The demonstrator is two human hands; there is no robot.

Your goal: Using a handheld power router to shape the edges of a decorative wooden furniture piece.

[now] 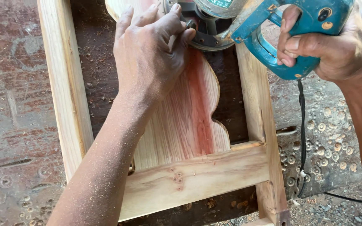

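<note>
Workbench (pixel 9 104), reddish-brown, scarred with drill marks and dusted with shavings, fills the view. On it lies a pale wooden frame (pixel 65 88): long side rails running 12 to 6 o'clock, a knotty cross rail (pixel 197 175) at about 6. Inside the frame, a curved-edge panel (pixel 189 121) with a red streak in the grain, scalloped along its 3 o'clock side. Teal power tool (pixel 273 37) at 1 o'clock, its round base (pixel 208 35) resting at the panel's upper edge; black cord (pixel 301 134) hangs toward 5 o'clock. Left hand (pixel 149 54), sawdust-coated, lies spread flat on the panel at 12 o'clock, fingertips touching the tool base. Right hand (pixel 327 46) at 2 o'clock is wrapped tight around the tool's handle.
</note>
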